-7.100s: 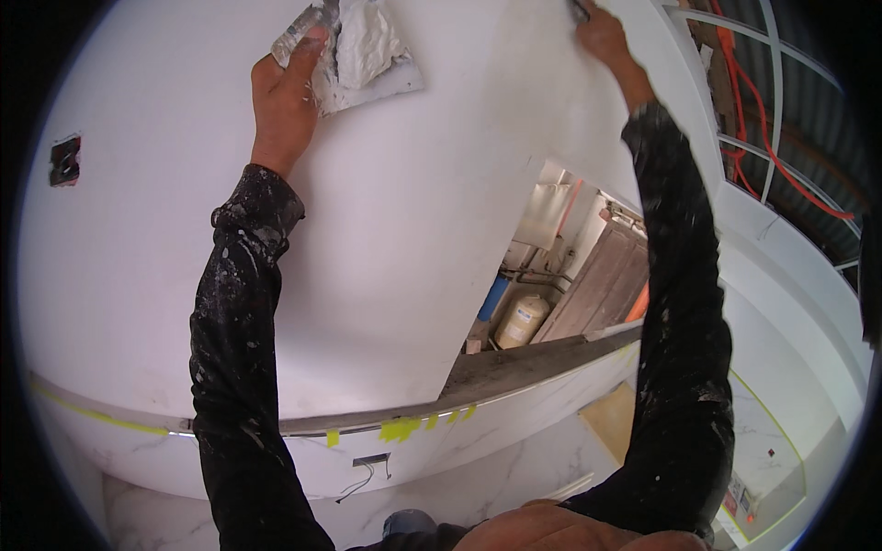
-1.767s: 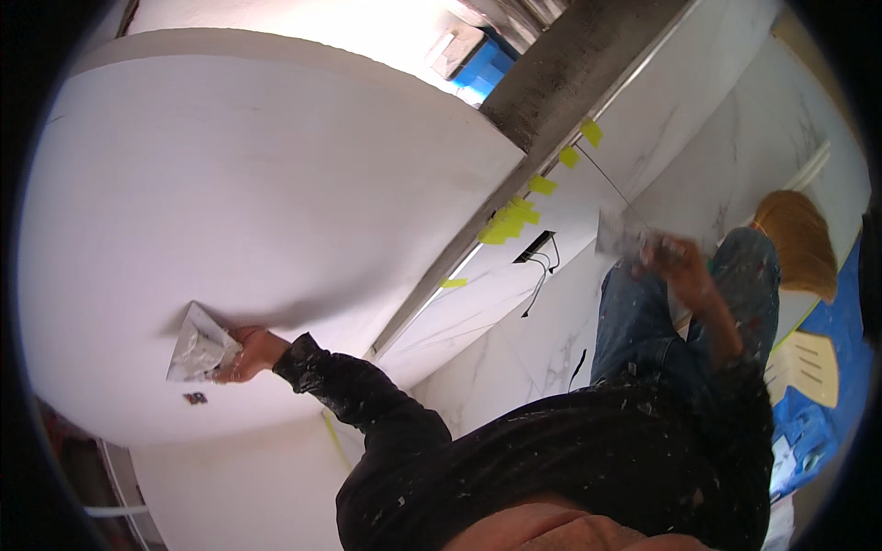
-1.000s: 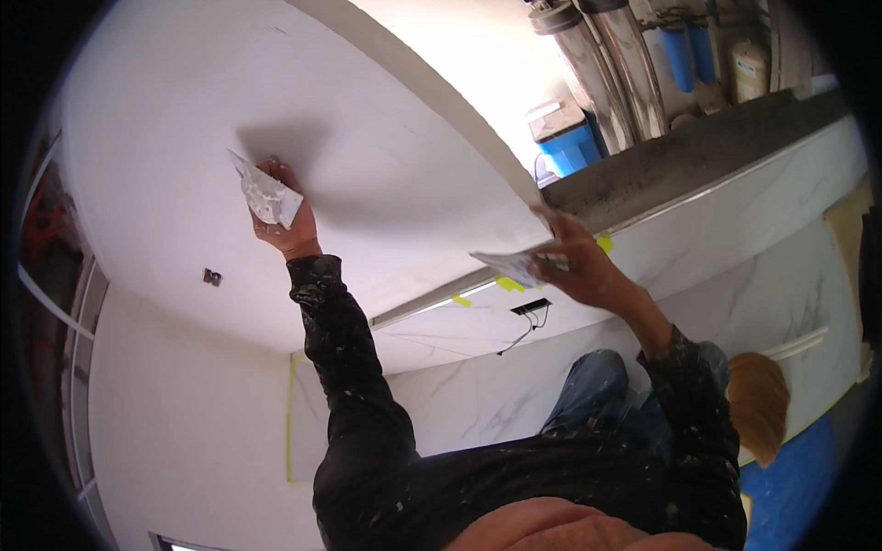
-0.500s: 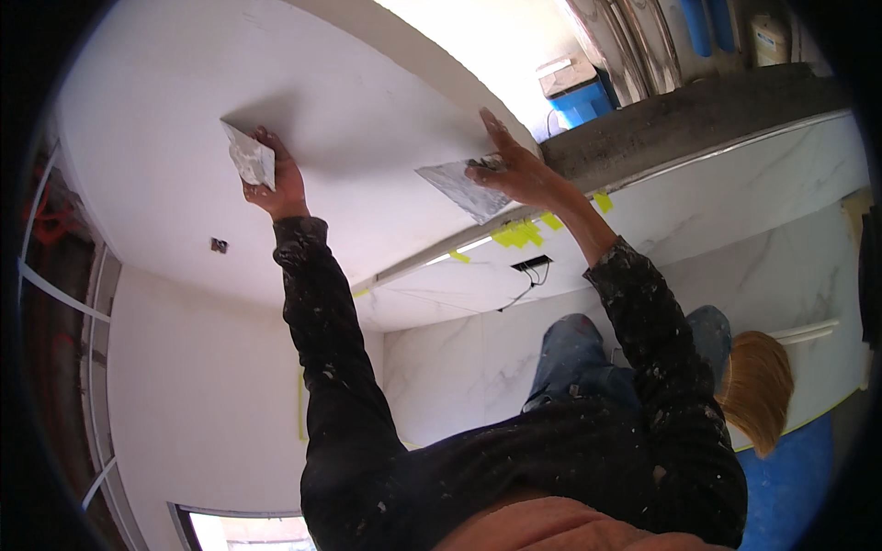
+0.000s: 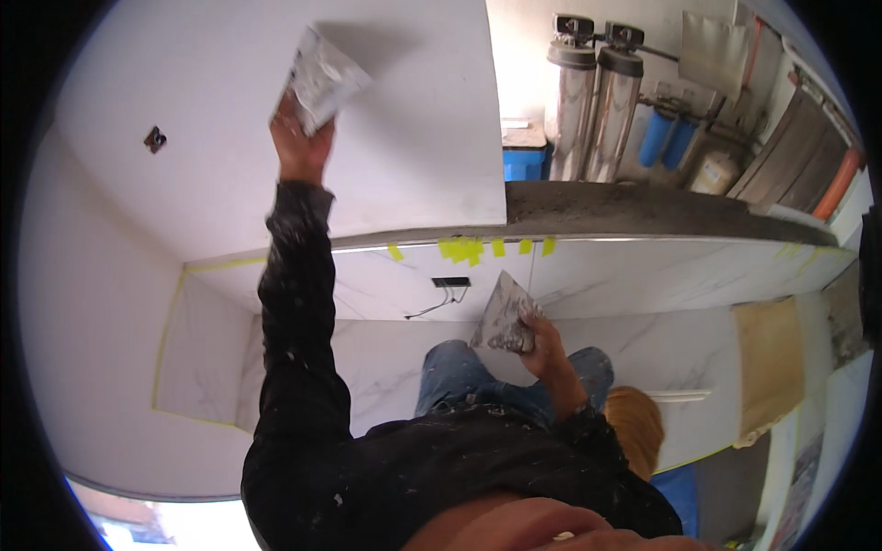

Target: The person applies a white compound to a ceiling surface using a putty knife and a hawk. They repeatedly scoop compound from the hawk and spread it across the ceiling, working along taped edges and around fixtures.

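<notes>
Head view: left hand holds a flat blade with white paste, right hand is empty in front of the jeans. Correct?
Not quite: the right hand isn't empty. The head view shows it holding a smeared flat blade in front of the jeans. The rest stands.

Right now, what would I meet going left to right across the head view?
Square wall cutout, left hand holding a putty-loaded scraper, dark wall slot, right hand holding a smeared scraper, blue filter housings, beige tank, orange pipe.
</notes>
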Available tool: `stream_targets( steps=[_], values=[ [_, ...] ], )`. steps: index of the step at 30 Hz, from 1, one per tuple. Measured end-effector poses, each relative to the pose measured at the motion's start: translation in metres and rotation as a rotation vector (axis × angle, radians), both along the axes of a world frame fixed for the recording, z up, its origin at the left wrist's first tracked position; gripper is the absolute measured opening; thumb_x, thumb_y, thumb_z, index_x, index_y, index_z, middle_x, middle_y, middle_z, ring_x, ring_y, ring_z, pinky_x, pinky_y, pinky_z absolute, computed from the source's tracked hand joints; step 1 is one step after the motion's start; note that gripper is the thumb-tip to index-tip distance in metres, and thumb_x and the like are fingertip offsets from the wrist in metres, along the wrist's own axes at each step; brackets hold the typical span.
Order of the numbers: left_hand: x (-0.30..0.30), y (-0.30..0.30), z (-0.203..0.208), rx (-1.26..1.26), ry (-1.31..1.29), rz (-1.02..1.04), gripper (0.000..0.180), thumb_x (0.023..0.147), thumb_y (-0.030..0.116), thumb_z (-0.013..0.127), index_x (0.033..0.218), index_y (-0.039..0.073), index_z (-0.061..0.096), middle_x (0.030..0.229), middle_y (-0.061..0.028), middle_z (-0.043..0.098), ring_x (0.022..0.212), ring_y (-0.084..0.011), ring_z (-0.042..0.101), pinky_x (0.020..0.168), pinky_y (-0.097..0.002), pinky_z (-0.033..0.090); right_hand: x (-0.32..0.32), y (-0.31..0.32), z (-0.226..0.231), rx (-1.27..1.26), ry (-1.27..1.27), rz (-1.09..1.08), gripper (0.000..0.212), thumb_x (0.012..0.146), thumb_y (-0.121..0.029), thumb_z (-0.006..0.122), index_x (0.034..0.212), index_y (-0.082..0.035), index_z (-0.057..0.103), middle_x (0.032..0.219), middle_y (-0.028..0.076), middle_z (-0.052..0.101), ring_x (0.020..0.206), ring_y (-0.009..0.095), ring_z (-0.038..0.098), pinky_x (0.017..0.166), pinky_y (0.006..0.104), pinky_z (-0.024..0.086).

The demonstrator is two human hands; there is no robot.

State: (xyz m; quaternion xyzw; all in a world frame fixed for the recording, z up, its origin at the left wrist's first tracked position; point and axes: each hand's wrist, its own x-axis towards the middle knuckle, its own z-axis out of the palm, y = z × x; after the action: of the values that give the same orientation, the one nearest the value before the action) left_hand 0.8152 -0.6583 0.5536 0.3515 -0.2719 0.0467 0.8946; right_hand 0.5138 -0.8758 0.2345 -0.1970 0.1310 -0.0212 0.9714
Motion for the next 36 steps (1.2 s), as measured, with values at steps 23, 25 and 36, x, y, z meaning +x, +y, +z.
stream_targets(
  steps=[23, 25, 36],
  values=[
    [-0.141, -0.033, -0.090, 1.156, -0.855, 0.591, 0.032, 0.088, 0.000, 0.050, 0.117, 0.002, 0.060, 0.096, -0.0193, 0.064, 0.079, -0.0286, 0.061, 0.074, -0.0301, 0.049, 0.014, 0.015, 0.207, -2.286, -0.547, -0.413, 0.044, 0.074, 0.011, 0.060, 0.114, -0.007, 0.064, 0.115, 0.012, 0.063, 0.107, 0.026, 0.061, 0.097, 0.0351, 0.044],
    [-0.144, -0.043, -0.075, 1.134, -0.562, 0.276, 0.021, 0.092, 0.013, 0.050, 0.100, -0.002, 0.062, 0.074, -0.0173, 0.061, 0.062, -0.0263, 0.056, 0.059, -0.0334, 0.046, 0.016, 0.021, 0.192, -2.238, -0.528, -0.401, 0.044, 0.074, 0.009, 0.059, 0.114, -0.009, 0.064, 0.115, 0.011, 0.064, 0.106, 0.028, 0.061, 0.096, 0.0354, 0.045],
    [-0.102, -0.009, -0.059, 0.293, -0.058, 0.041, 0.026, 0.089, 0.014, 0.052, 0.107, -0.004, 0.060, 0.087, -0.0101, 0.062, 0.075, -0.0169, 0.056, 0.066, -0.0301, 0.047, 0.037, -0.029, 0.170, -1.235, -0.489, -0.318, 0.025, 0.081, 0.001, 0.059, 0.106, 0.002, 0.064, 0.106, 0.017, 0.065, 0.102, 0.025, 0.062, 0.090, 0.0355, 0.046]
  ],
)
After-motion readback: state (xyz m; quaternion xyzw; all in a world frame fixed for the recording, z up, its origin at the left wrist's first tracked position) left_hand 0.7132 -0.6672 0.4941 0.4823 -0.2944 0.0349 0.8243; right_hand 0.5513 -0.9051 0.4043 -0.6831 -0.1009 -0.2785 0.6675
